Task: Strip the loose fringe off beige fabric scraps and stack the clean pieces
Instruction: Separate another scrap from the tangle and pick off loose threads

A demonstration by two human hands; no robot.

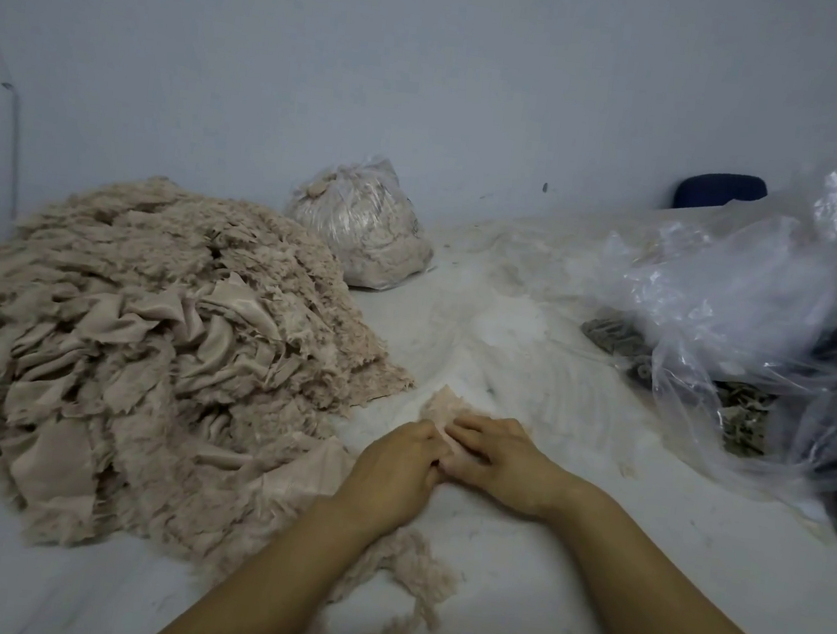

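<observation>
Both hands meet at the near edge of one beige scrap point(441, 403) on the white surface point(533, 339); the left hand point(392, 469) and right hand point(496, 462) pinch it with curled fingers, its pointed end running away from the person, the fringed pile point(145, 339) lying left

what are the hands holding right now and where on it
Both hands grip one small beige fabric scrap at its near edge: left hand and right hand side by side, fingers curled on it. The far end pokes out beyond them.
</observation>
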